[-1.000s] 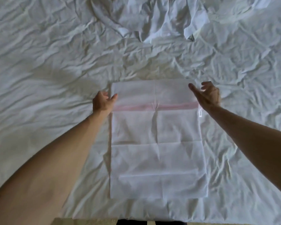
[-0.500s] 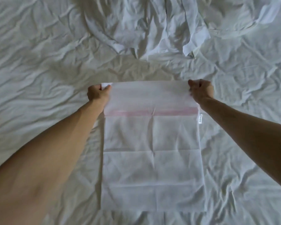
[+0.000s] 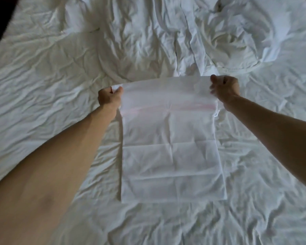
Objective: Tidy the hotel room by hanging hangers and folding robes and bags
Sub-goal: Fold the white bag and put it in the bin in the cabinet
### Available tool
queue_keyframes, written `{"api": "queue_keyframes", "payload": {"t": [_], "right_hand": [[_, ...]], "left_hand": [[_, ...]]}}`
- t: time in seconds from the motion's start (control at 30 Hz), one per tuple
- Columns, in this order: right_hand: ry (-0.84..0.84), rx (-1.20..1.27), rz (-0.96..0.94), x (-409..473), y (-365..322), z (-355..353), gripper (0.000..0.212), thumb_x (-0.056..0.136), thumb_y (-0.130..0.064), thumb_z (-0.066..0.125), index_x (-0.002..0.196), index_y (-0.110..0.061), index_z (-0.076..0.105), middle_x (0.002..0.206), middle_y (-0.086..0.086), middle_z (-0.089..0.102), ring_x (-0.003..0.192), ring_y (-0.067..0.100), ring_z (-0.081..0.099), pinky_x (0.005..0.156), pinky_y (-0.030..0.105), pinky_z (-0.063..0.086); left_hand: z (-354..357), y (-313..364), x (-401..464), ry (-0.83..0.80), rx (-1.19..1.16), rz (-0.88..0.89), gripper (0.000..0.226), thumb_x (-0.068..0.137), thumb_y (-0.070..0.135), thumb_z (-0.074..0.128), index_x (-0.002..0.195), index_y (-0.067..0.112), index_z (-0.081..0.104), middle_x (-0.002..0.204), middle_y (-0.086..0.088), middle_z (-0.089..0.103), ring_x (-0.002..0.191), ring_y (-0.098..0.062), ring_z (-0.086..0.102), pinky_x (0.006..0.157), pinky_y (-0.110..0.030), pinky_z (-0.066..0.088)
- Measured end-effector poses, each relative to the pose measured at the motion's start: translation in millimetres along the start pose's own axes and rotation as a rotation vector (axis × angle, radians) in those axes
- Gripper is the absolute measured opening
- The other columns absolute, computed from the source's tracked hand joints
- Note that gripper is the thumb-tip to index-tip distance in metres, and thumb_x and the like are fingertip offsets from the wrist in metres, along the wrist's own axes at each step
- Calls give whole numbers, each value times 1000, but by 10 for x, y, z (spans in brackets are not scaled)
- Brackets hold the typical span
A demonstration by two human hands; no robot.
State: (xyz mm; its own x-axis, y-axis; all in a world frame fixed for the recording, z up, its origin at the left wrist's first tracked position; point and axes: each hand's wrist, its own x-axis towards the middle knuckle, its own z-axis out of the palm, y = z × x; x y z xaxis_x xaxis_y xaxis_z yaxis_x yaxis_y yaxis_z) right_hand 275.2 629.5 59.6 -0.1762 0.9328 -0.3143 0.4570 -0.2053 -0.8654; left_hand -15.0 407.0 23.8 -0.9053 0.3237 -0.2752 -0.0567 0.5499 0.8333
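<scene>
White creased bag (image 3: 171, 152) with pink band lies flat, far edge lifted.

White bag (image 3: 171, 147) pinched at 10 and 2 o'clock corners by left hand (image 3: 109, 97) and right hand (image 3: 225, 88); rumpled bedsheet (image 3: 42, 76) beneath.

Both arms reach forward, left hand (image 3: 108, 97) and right hand (image 3: 225, 89) pinching (fingers curled)
</scene>
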Motion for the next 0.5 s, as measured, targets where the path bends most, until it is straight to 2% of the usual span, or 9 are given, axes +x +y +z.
{"api": "queue_keyframes", "payload": {"t": [0.1,0.2,0.27,0.33,0.37,0.43,0.47,0.5], "right_hand": [[-24,-25,22,-444,207,-231,29,95,-28,67,69,-16,62,63,1,63,43,5,55,56,30,48],[-9,-57,80,-1073,507,-509,28,95,-28,68,70,-17,64,56,-5,62,44,3,56,51,25,48],[-44,-109,109,-1503,712,-696,25,95,-30,68,73,-18,66,59,-4,62,57,11,59,49,22,44],[-106,-194,118,-1843,964,-870,22,95,-30,67,80,-14,70,69,2,63,67,18,58,57,25,43],[-137,-238,109,-1989,1083,-948,21,95,-29,67,84,-12,71,72,5,65,70,19,58,61,27,43],[-196,-298,95,-2223,1333,-1071,17,94,-26,68,87,-12,74,77,8,68,74,19,61,66,27,45],[-220,-325,94,-2315,1448,-1121,14,93,-25,70,87,-14,75,78,7,70,74,16,63,66,24,47],[-245,-350,89,-2394,1559,-1159,11,92,-25,71,87,-15,75,79,6,71,72,10,64,63,14,46]], "left_hand": [[-231,-176,-383,-42,13,-29,23,84,33,74,78,11,70,71,-4,60,69,-13,54,61,-27,42],[-531,-407,-1041,-113,76,-39,27,88,29,74,71,10,65,66,-3,54,66,-11,48,51,-24,36],[-773,-610,-1485,-184,112,-59,39,87,31,74,58,14,52,58,3,46,62,-12,44,49,-26,32],[-1024,-834,-1835,-237,181,-57,44,78,42,71,53,18,44,53,5,41,55,-10,40,51,-30,29],[-1123,-948,-1969,-251,217,-52,40,73,46,67,54,17,47,54,4,44,55,-9,41,53,-30,30],[-1265,-1226,-2168,-266,288,-35,38,71,50,68,68,12,66,65,-4,63,63,-14,56,59,-31,40],[-1307,-1335,-2244,-286,322,-39,39,75,47,73,80,9,73,72,-6,69,69,-17,61,63,-31,44],[-1327,-1454,-2302,-311,330,-61,30,79,38,77,88,10,75,75,-7,70,71,-18,64,66,-30,46]]}}
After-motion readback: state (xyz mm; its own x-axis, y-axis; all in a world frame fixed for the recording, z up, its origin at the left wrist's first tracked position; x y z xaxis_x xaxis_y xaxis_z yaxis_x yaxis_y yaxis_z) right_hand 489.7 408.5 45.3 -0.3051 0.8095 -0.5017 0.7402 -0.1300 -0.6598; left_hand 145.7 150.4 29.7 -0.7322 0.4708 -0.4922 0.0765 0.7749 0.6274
